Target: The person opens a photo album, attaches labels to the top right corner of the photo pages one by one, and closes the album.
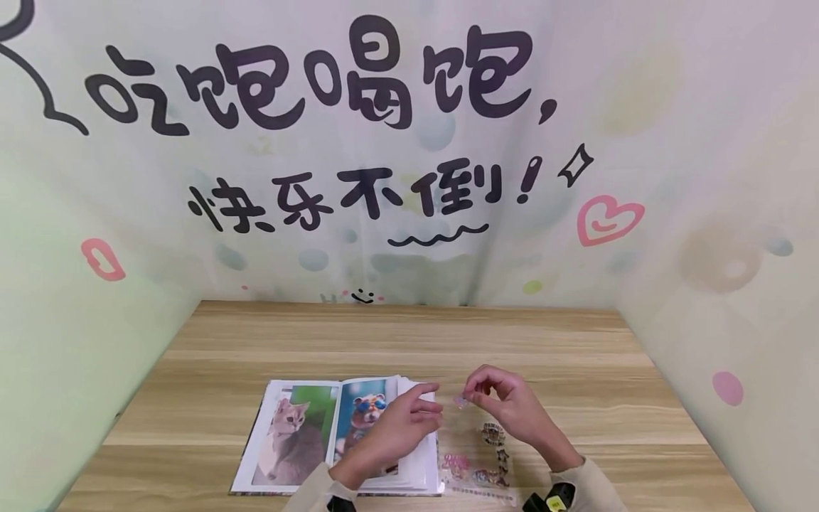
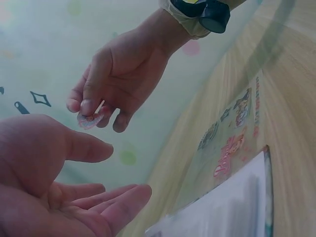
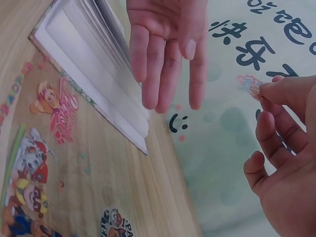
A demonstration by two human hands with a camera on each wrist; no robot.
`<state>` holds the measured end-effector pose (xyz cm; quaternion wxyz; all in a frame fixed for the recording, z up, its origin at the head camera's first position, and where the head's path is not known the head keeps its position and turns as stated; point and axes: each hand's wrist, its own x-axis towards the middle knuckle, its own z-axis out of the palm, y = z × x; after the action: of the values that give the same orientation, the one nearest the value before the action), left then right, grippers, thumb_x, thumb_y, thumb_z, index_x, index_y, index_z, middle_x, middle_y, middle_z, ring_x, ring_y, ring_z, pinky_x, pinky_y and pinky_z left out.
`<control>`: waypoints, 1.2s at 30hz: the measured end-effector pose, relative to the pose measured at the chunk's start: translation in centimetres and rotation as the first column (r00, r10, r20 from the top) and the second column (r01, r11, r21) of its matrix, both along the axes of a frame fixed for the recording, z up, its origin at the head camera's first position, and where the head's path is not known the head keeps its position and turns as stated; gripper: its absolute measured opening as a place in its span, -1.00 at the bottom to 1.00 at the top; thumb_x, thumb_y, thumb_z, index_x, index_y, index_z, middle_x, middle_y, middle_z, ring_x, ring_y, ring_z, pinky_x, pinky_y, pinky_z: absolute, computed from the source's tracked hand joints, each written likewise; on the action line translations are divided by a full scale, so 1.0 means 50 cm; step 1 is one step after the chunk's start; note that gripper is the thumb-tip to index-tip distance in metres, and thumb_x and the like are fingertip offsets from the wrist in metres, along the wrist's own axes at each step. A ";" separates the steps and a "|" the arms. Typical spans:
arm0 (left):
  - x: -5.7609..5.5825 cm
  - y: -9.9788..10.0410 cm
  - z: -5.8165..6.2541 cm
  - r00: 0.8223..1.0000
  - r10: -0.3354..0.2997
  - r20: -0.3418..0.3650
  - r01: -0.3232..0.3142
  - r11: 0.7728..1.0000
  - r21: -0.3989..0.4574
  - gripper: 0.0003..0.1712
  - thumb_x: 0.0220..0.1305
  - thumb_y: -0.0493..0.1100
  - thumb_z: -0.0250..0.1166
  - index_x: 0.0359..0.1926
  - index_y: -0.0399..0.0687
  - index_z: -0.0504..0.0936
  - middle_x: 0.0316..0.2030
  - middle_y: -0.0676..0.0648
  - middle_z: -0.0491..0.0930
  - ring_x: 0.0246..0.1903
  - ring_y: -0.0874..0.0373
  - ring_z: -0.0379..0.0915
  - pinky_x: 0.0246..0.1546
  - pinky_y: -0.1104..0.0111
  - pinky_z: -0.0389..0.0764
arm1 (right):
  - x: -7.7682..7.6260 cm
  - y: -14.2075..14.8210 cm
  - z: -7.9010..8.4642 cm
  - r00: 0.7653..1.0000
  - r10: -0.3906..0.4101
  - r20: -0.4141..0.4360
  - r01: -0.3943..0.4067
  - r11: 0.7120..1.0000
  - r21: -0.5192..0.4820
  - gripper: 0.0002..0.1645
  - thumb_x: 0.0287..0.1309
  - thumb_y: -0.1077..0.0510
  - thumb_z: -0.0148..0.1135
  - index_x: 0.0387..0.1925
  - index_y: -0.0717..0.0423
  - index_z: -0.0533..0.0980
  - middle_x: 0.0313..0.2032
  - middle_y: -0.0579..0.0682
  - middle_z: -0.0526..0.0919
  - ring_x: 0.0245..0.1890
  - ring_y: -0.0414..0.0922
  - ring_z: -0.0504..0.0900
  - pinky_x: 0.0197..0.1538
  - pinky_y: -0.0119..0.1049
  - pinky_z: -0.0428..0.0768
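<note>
Between thumb and finger, my right hand [image 1: 512, 405] pinches a small clear sticker [image 3: 249, 85] with pink and blue print, held above the table. My left hand [image 1: 399, 430] hovers over the right page of an open photo album [image 1: 256, 455], fingers extended and holding nothing. In the right wrist view the left hand [image 3: 168, 54] faces the sticker with a gap between them. A transparent sticker sheet [image 1: 470, 476] with cartoon dogs and pink lettering lies just right of the album, below my right hand.
A cat photo [image 1: 291, 441] fills the album's left page, and a photo of a bear in sunglasses [image 1: 358, 412] shows on the right, partly behind the left hand. The wooden table [image 1: 409, 341] meets a printed curtain [image 1: 409, 270] at the back.
</note>
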<state>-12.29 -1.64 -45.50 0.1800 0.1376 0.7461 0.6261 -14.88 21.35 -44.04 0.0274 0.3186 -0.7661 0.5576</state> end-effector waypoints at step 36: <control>-0.002 -0.149 0.011 0.981 0.194 0.016 -0.195 0.977 0.091 -0.59 0.39 -0.25 0.20 0.18 -0.37 0.46 -0.05 -0.36 0.62 -0.15 -0.13 0.65 -0.17 0.19 0.70 | -0.028 -0.044 -0.002 0.974 -0.113 0.196 0.086 0.986 0.143 -0.93 0.21 0.26 0.31 -0.26 0.08 0.61 -0.33 0.01 0.70 -0.43 -0.23 0.53 -0.38 -0.45 0.49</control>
<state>-12.40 -9.08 -44.93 0.1140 0.0700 0.7256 0.6749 -16.29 19.15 -44.15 -0.0445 0.2220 -0.8156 0.5325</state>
